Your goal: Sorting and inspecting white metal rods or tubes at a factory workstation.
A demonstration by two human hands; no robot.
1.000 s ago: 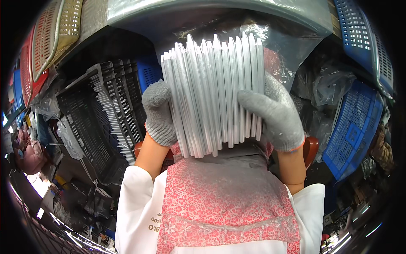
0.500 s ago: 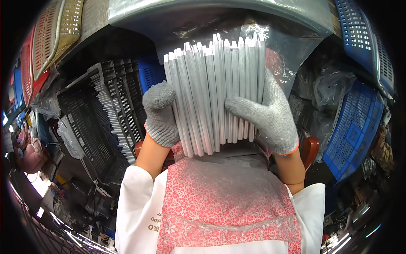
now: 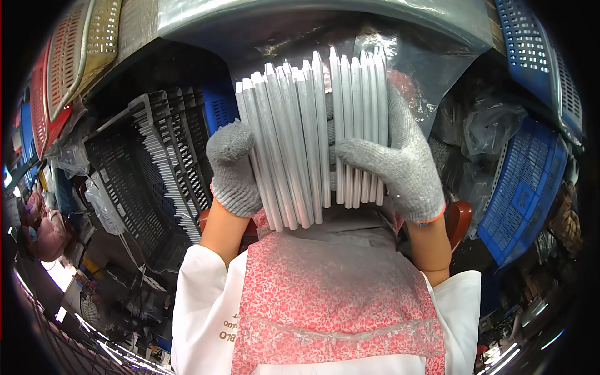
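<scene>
Side by side in front of my apron lie several slim silver-grey metal rods (image 3: 290, 150) with tapered far ends. My left hand (image 3: 235, 165), in a grey knit glove, grips the larger group from its left side, its thumb bent at the edge. On the other side my right hand (image 3: 406, 162), gloved alike, holds a smaller group of rods (image 3: 361, 119), thumb laid across their front. A narrow gap parts the two groups, and grey glove fingers show through it behind the rods. Most fingers of both hands are hidden beneath.
A plastic-covered table edge (image 3: 325, 12) runs along the far side. Black crates (image 3: 144, 181) stand at the left, holding rows of similar pale rods. A blue crate (image 3: 522, 194) with clear plastic bags (image 3: 494, 128) is at the right. Red and yellow baskets (image 3: 65, 69) sit far left.
A gap has opened between the rods. The group in my right hand has separated from the larger group, which has shifted slightly left with my left hand.
</scene>
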